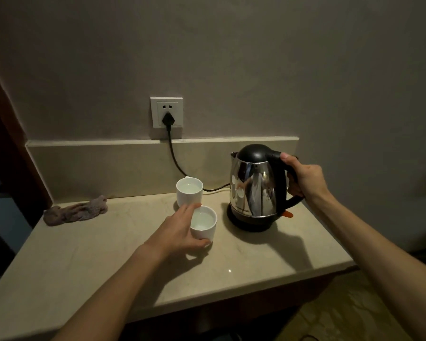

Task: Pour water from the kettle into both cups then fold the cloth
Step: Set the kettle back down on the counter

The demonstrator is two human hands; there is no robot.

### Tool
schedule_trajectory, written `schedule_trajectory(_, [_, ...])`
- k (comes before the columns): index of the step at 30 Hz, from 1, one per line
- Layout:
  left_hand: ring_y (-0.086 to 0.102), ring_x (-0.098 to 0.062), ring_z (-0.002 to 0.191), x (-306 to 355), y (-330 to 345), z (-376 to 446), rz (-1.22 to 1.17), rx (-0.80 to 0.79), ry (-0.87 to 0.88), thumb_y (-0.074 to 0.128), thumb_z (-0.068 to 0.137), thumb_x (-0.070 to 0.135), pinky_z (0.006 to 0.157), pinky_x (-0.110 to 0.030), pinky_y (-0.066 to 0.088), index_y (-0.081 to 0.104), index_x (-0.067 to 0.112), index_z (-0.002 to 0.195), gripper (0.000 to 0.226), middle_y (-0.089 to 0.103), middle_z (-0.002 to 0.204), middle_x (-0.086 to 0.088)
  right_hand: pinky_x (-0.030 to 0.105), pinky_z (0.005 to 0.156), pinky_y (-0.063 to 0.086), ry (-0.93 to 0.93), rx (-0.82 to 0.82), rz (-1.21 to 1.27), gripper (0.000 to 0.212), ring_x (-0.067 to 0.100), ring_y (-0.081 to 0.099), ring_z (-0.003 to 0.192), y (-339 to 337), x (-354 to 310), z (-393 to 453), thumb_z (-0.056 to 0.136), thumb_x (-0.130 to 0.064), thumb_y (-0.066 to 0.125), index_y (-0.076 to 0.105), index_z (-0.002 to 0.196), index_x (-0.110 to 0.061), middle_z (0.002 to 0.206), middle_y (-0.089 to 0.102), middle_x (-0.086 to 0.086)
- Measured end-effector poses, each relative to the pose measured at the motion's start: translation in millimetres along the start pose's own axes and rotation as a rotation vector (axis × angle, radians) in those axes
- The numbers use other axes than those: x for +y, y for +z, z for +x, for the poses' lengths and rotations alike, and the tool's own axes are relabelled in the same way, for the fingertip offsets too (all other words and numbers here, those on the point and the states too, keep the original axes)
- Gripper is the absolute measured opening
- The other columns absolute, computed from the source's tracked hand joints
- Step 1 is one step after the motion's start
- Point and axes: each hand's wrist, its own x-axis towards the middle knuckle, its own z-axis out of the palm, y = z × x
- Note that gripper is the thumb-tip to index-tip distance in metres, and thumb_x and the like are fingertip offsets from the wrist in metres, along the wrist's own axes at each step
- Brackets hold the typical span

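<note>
**Both grips engaged, kettle upright on its base**

Right hand (305, 179) clenched around the black handle of the kettle (255, 190), thumb laid along the top of the handle, fingers wrapped behind it. Kettle upright, steel body shiny, black lid closed, seated on its dark base (250, 223) on the bench (244, 262). Small orange tab (287, 214) poking out at the kettle's foot, just below the handle.

Left hand (180, 232) grasping the near cup (204, 223), thumb pressed against its front wall, fingers curved around its left side and far rim. Near cup white, standing on the bench just left of the kettle's base, water visible inside.

Far cup (189, 191) white, also holding water, standing left of the kettle and just behind the near cup, close to the left fingertips; cannot tell whether touching.

Cloth (76, 211) well left of the kettle, greyish, crumpled in a long heap against the low backsplash, not folded, well apart from both hands.

Black cord (176, 159) running from behind the kettle, past the far cup, up to a plug (168, 118) seated in the white wall socket (167, 116), above and left of the kettle.
</note>
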Motion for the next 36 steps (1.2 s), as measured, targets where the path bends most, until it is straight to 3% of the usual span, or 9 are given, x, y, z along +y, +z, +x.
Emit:
schedule_trajectory(5, [0.053,-0.019,0.123,-1.0,1.5,1.0,-0.022,-0.005,-0.011,0.077,0.068,0.063,0.102,-0.038,0.048,0.031,0.034,0.148,0.097,0.045,0.146,0.008,0.026,0.052,0.042,-0.018,0.107,-0.026,0.046,0.006,0.048,0.040,3.1,25.1,2.1,0.085,-0.051,0.071,0.064,0.069,-0.009,0.046,0.052,-0.007])
schedule_trajectory(13, [0.052,-0.018,0.123,-0.7,0.6,0.8,-0.036,-0.008,-0.007,0.078,0.067,0.063,0.103,-0.038,0.047,0.032,0.035,0.147,0.096,0.045,0.146,0.009,0.019,0.048,0.045,-0.012,0.181,0.054,0.043,0.002,0.053,0.040,10.9,43.1,0.3,0.089,-0.044,0.071,0.062,0.063,-0.011,0.043,0.056,-0.009])
schedule_trajectory(20, [0.052,-0.019,0.124,-2.5,1.3,2.3,-0.016,0.006,-0.002,0.078,0.067,0.064,0.103,-0.040,0.047,0.032,0.034,0.148,0.098,0.045,0.146,0.009,0.015,0.044,0.044,-0.019,0.153,0.094,0.041,0.000,0.055,0.041,15.1,47.7,0.7,0.092,-0.038,0.069,0.062,0.065,-0.008,0.043,0.058,-0.008])
schedule_trajectory(26, [0.051,-0.016,0.124,-2.1,1.6,0.6,-0.045,0.002,-0.002,0.078,0.068,0.064,0.103,-0.038,0.048,0.031,0.035,0.148,0.097,0.044,0.146,0.010,0.026,0.050,0.041,-0.019,0.119,0.034,0.046,0.012,0.047,0.044,8.3,50.9,-0.8,0.090,-0.046,0.068,0.059,0.059,-0.013,0.046,0.051,-0.005])
schedule_trajectory(36, [0.053,-0.017,0.120,-1.7,1.0,1.8,-0.017,0.019,0.008,0.076,0.066,0.064,0.100,-0.039,0.049,0.034,0.032,0.146,0.096,0.046,0.144,0.010,0.024,0.044,0.040,0.005,0.049,0.002,0.050,0.013,0.044,0.042,-5.3,60.1,-7.8,0.092,-0.046,0.064,0.055,0.059,-0.010,0.050,0.048,0.002])
